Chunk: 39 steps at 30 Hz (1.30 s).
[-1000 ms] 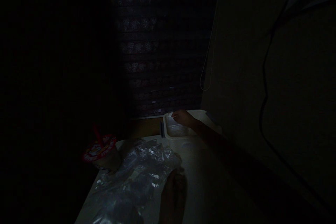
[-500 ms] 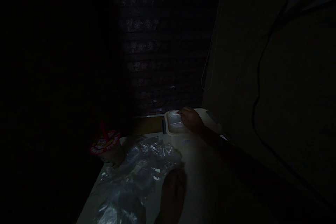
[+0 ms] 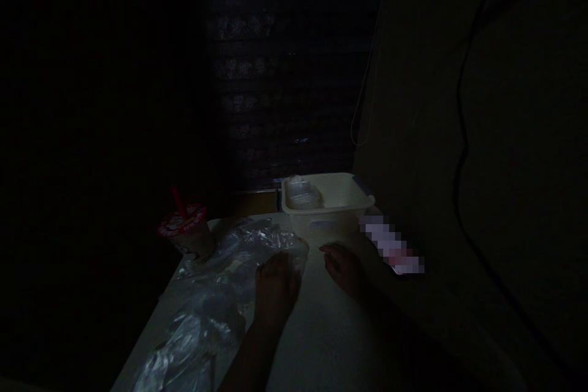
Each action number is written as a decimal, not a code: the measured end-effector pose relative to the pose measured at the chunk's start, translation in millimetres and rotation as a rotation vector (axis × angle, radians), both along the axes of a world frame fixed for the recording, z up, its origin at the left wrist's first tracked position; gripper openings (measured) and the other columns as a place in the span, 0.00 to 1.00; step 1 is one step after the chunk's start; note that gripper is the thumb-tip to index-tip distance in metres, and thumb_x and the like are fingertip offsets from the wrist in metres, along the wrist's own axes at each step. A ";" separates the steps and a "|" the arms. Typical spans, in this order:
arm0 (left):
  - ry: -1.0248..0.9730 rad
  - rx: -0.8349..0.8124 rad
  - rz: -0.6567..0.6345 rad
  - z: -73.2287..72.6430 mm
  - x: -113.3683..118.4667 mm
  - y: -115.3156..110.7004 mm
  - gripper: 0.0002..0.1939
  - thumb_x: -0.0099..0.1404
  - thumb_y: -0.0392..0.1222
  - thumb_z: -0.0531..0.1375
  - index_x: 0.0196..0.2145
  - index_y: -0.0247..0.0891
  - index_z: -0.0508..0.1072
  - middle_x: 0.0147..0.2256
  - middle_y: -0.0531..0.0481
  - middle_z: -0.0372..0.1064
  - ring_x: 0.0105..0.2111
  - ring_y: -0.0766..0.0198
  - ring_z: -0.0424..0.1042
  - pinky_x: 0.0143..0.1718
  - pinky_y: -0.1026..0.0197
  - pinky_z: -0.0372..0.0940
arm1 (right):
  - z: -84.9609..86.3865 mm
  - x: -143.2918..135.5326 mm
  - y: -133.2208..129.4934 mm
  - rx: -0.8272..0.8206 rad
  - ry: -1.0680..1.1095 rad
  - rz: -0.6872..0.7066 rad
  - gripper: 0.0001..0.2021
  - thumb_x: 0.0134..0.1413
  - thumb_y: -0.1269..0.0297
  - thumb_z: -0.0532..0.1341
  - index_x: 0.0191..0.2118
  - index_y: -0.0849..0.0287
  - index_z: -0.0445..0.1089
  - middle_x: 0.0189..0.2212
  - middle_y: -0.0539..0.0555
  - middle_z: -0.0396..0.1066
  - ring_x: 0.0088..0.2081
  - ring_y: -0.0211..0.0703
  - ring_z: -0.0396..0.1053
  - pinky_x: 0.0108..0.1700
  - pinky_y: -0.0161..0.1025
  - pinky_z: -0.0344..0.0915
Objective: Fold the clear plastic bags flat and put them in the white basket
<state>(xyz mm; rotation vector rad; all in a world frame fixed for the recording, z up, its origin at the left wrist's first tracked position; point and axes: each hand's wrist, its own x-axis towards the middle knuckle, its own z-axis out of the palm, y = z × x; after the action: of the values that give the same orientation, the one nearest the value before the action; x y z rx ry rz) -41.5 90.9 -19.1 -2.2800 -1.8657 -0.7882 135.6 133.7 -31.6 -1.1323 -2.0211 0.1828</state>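
Note:
In the dim light, my left hand (image 3: 276, 286) is over the right edge of a pile of clear plastic bags (image 3: 229, 263) on the pale table. Its fingers are bent down, and too dark to tell whether they grip the plastic. My right hand (image 3: 343, 266) is above the table just in front of a white bin (image 3: 328, 217), fingers curled loosely, with no object visible in them. Inside the bin, at its left end, lies a bundle of clear plastic (image 3: 303, 193).
A cup with a red lid and red straw (image 3: 186, 233) stands at the table's left edge. Right of the bin is a blurred-out bright object (image 3: 392, 245). A dark cable (image 3: 462, 165) hangs on the right, with a dark blind (image 3: 294, 73) behind.
My right hand has come back from the bin towards me, leaving plastic inside it. My left hand has moved forward and left onto the bags. The bright object now shows fully.

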 end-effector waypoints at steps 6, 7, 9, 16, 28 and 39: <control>0.043 -0.082 -0.046 -4.4 3.4 -0.2 0.14 0.55 0.35 0.49 0.39 0.32 0.66 0.42 0.40 0.64 0.44 0.57 0.61 0.44 0.53 0.54 | -0.5 -0.2 -0.6 -0.095 0.070 -0.018 0.11 0.45 0.73 0.49 0.33 0.59 0.66 0.31 0.55 0.68 0.34 0.40 0.65 0.37 0.37 0.62; 0.040 -0.071 -0.051 -4.9 2.9 0.4 0.14 0.54 0.34 0.50 0.39 0.32 0.66 0.42 0.40 0.64 0.44 0.57 0.61 0.44 0.54 0.54 | -1.1 0.4 -0.5 -0.101 0.079 -0.018 0.11 0.45 0.72 0.49 0.33 0.59 0.66 0.31 0.55 0.68 0.34 0.39 0.65 0.37 0.37 0.62; 0.023 -0.047 -0.061 -5.6 1.8 1.7 0.13 0.53 0.33 0.50 0.37 0.32 0.67 0.41 0.40 0.65 0.42 0.57 0.63 0.43 0.54 0.56 | -1.3 1.1 -0.4 -0.105 0.074 -0.008 0.11 0.45 0.73 0.49 0.34 0.59 0.66 0.31 0.54 0.68 0.34 0.39 0.65 0.37 0.37 0.62; -0.027 -0.034 -0.146 -6.9 3.5 3.2 0.12 0.53 0.30 0.49 0.33 0.35 0.68 0.34 0.45 0.68 0.36 0.60 0.65 0.38 0.58 0.59 | 7.3 -6.5 -3.0 -0.024 -0.109 0.105 0.16 0.43 0.71 0.55 0.42 0.59 0.63 0.35 0.55 0.66 0.38 0.42 0.61 0.40 0.41 0.58; -0.196 0.004 -0.129 -3.2 1.9 0.0 0.10 0.57 0.36 0.49 0.32 0.35 0.69 0.31 0.46 0.69 0.32 0.62 0.66 0.35 0.58 0.60 | -1.0 -3.1 6.0 -0.104 0.206 0.026 0.07 0.47 0.69 0.53 0.26 0.59 0.67 0.25 0.53 0.66 0.31 0.39 0.63 0.35 0.37 0.60; -0.386 0.116 -0.149 -3.8 3.5 -3.2 0.12 0.59 0.39 0.47 0.28 0.36 0.69 0.28 0.48 0.67 0.30 0.64 0.65 0.34 0.60 0.61 | 6.0 6.7 8.2 -0.325 0.436 -0.096 0.09 0.42 0.60 0.53 0.24 0.60 0.66 0.24 0.53 0.68 0.28 0.39 0.65 0.32 0.36 0.61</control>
<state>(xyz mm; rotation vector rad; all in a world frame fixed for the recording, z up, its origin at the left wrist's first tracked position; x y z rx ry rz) -38.0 87.7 -22.9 -2.3435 -1.7365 -1.4072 142.2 141.9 -25.6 -1.2564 -1.5805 0.6688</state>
